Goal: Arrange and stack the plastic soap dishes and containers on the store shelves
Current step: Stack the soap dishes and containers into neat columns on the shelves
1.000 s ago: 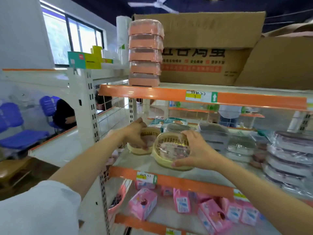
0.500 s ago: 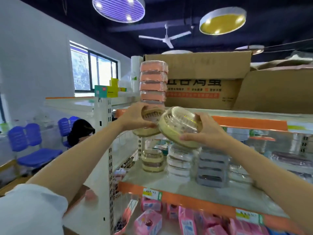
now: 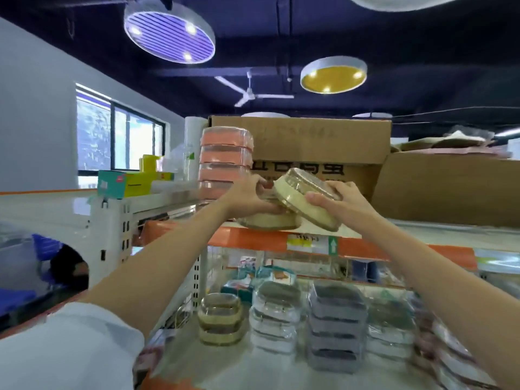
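The room is bright at shelf height and dark overhead. Daylight comes through the window [image 3: 118,136] on the left and washes out the panes. Round ceiling lamps, one purple [image 3: 169,35] and one yellow [image 3: 333,75], glow against the dark ceiling. Shadows are soft. The wide lens bends straight lines near the edges, and the wrapped stacks at the lower right [image 3: 450,347] smear into blur. The clear plastic wraps carry faint glare.
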`<state>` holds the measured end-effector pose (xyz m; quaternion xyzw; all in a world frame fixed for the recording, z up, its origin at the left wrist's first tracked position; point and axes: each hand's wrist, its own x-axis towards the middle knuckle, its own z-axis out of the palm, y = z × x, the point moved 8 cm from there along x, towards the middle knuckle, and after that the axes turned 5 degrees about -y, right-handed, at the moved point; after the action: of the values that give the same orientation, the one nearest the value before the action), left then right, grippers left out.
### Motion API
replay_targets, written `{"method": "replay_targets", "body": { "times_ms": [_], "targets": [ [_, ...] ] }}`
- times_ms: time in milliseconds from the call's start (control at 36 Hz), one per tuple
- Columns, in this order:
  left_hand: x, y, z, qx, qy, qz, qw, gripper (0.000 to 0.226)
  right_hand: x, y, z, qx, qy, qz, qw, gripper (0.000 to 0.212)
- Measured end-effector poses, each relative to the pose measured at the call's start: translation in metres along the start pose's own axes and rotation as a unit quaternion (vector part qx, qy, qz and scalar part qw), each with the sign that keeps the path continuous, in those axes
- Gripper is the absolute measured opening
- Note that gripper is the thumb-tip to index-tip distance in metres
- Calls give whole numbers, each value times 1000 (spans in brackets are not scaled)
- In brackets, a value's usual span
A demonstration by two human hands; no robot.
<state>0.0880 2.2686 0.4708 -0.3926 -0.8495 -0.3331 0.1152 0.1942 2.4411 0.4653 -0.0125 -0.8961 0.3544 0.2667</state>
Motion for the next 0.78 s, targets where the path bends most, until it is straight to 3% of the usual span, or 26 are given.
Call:
{"method": "replay_targets", "body": {
  "times_ms": [111,250,389,444,583,667,778],
  "targets": [
    [35,-18,26,-9,-39,-14,999,71,31,21,-6,3,12,13,1000,77],
    [69,-37,50,-16,-79,-16,997,67,61,39,-5,7,29,28,999,74],
    [92,-57,66,-47,-95,-27,994,49,96,48,4,1,32,27,999,77],
    [95,-61,65,-75,-101,-29,992,54,109,49,9,2,30,33,999,80],
    [92,-78,62,-42,-96,-70,992,117,128,48,27,29,32,49,998,91],
    [91,-80,57,-23,-64,-69,995,127,129,57,37,41,39,54,997,92],
    [89,-80,56,-30,-44,-67,996,114,127,68,37,59,37,63,996,91]
  ]
}}
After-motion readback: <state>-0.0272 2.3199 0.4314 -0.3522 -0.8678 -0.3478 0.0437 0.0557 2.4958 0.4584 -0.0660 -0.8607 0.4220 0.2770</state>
